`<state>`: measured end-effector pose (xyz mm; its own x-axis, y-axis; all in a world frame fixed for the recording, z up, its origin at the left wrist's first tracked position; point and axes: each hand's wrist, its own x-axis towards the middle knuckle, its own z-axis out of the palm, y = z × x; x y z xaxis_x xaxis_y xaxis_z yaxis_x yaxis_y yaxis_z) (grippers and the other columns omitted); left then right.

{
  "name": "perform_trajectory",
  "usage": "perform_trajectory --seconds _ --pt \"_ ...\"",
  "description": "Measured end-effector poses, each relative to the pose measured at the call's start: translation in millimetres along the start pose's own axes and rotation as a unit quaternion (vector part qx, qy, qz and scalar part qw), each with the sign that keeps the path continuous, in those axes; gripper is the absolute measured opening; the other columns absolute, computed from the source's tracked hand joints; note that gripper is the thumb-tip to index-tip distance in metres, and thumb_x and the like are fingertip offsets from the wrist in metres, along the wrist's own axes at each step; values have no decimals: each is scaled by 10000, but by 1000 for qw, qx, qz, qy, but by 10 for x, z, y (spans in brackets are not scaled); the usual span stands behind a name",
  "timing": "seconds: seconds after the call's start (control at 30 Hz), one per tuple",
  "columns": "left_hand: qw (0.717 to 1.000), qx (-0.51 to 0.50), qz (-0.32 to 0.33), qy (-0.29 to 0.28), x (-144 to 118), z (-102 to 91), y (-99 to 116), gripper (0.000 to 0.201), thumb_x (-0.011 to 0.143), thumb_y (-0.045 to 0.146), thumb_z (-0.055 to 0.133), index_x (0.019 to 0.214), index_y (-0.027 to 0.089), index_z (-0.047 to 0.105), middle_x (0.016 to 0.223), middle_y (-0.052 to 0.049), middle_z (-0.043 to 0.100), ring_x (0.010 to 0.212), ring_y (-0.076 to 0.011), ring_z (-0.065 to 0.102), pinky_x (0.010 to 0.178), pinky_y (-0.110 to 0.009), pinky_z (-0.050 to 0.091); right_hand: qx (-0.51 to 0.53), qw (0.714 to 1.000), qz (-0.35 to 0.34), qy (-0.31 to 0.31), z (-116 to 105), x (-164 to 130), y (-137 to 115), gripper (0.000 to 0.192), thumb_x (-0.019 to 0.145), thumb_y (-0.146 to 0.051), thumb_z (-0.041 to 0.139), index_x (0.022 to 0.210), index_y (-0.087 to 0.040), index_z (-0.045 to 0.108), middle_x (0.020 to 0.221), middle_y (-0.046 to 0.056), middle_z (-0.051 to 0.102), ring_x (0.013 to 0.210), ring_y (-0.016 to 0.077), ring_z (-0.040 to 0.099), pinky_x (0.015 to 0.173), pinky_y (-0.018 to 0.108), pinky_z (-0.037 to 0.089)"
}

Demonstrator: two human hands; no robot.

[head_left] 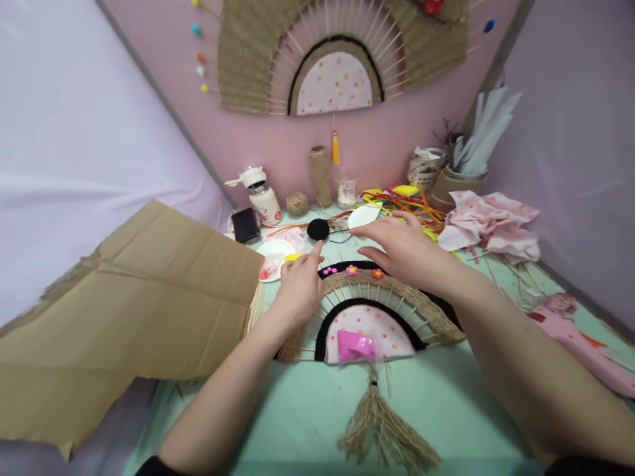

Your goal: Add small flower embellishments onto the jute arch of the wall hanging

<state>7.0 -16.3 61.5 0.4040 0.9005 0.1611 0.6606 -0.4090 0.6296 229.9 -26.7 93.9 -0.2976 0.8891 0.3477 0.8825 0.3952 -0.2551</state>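
Note:
A handmade fan of thin sticks and woven twine (431,309) lies on the table, with black bands and a dotted half-round centre. Pink dots (330,270) and two clay flowers (352,270) sit along its upper edge. Over the fan's left side is my left hand (301,287), index finger stretched forward and the other fingers partly hidden; I see nothing held. My right hand (399,248) hovers above the upper right edge, thumb and fingers apart and holding nothing. A pink packet (356,346) rests on the fan's centre, and a twine tassel (381,423) hangs from its bottom.
Cardboard (173,304) stands at left. Behind the fan are a black yarn ball (318,229), a white bottle (265,201), a twine ball (297,203) and colourful strips (426,213). Crumpled dotted paper (489,225) and a pink glue gun (570,337) lie right. Another fan (245,59) hangs behind.

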Motion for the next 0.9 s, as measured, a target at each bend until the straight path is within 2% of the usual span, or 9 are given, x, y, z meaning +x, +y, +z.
perform_trajectory --seconds 0.1,0.2,0.47,0.73,0.9 --pt "997 75 0 -1 53 228 -107 660 794 55 424 1446 160 396 1255 -160 656 1248 -295 515 1094 -502 226 -5 1000 -5 1 -48 -31 44 286 932 -250 547 1201 -216 638 1208 85 707 1174 285 592 1085 526 255" --pt "994 112 16 -2 29 322 -189 670 800 57 411 1461 159 375 1283 -168 637 1252 -288 507 1075 -487 233 -15 1000 -2 -6 -44 -27 71 269 925 -247 562 1176 -211 651 1201 90 712 1157 291 601 1077 524 260" --pt "989 144 30 -24 37 347 -296 671 827 77 381 1493 131 321 1305 -164 628 1264 -271 495 1065 -452 235 -14 1000 -3 -27 6 9 48 250 903 -247 594 1137 -199 670 1134 101 734 1114 299 628 1065 520 260" --pt "996 77 19 -41 41 371 -321 674 835 91 398 1501 158 316 1299 -137 646 1302 -261 467 1097 -465 191 -24 998 3 -51 56 23 25 258 894 -230 593 1136 -198 676 1147 110 732 1121 304 630 1070 519 247" --pt "997 54 19 -46 37 381 -321 676 829 76 421 1490 199 344 1291 -115 659 1300 -259 467 1107 -473 192 -29 998 2 -58 98 22 14 263 895 -233 607 1146 -196 676 1082 113 749 1100 306 643 1064 528 231"
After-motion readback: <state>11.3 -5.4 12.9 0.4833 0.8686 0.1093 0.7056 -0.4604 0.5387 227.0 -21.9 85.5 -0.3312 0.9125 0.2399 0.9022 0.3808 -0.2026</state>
